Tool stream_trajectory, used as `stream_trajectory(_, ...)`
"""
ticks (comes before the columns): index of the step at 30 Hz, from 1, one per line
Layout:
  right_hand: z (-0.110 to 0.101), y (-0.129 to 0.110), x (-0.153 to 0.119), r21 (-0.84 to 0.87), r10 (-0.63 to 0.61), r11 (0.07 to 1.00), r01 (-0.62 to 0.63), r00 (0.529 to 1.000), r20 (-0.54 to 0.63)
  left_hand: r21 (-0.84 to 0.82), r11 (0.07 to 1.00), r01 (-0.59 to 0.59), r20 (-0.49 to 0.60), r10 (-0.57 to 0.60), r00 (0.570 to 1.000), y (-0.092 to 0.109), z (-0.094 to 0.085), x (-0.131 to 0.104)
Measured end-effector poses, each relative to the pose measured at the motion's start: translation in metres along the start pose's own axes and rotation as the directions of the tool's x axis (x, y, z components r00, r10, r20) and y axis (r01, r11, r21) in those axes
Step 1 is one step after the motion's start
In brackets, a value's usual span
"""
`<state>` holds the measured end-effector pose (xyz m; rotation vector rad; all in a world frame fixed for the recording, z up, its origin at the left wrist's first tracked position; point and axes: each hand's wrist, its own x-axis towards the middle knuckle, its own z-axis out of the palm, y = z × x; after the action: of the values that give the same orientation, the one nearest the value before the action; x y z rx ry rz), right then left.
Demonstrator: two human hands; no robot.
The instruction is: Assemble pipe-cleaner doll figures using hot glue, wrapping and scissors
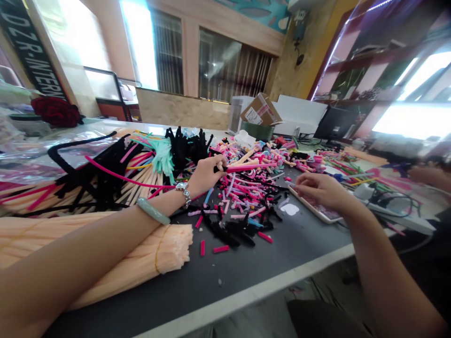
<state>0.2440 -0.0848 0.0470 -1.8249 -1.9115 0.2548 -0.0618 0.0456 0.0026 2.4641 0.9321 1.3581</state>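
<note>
Lying front-left of the cut pieces (230,190), peach stems (134,267) are banded, presumably against scattering, with the right hand (324,191), grip unclear, by a tray (307,205) rightward and the left hand (207,174) pinching pink stems (252,166) above.

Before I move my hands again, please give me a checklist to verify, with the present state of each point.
1. Left hand holds the pink stem: ok, it is between the fingers.
2. Right hand is free: cannot tell, its fingers are bent and may hide something small by the white-rimmed tray.
3. Table in front of the pile is clear: not ok, black pieces and short pink pieces lie there.
4. Peach bundle is tied near its cut end: ok, a yellow band goes around it.
5. Left forearm does not touch the bundle: cannot tell, it passes over it.
6. Other person's hand is apart from both hands: ok.
</note>
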Motion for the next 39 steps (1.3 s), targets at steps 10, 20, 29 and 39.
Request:
stream_trajectory(10, -0.006, -0.033, -0.018, 0.125, -0.084, 0.983, 0.136, 0.931, -0.355, 0.057, 0.967, -0.247, 0.082, 0.243, 0.967, 0.020, 0.004, -0.006)
stream_trajectory(20, 0.026, -0.066, -0.025, 0.197, -0.239, 0.920, 0.339, 0.883, -0.404, 0.085, 0.906, -0.414, 0.158, 0.398, 0.904, 0.033, 0.006, -0.013)
stream_trajectory(29, 0.056, -0.078, -0.025, 0.060, -0.274, 0.926, 0.374, 0.770, -0.576, 0.094, 0.864, -0.495, 0.125, 0.483, 0.866, 0.033, 0.006, -0.015)
stream_trajectory(39, 0.070, -0.080, -0.023, -0.085, -0.383, 0.911, 0.404, 0.750, -0.540, 0.081, 0.864, -0.496, 0.135, 0.484, 0.865, 0.033, 0.007, -0.016)
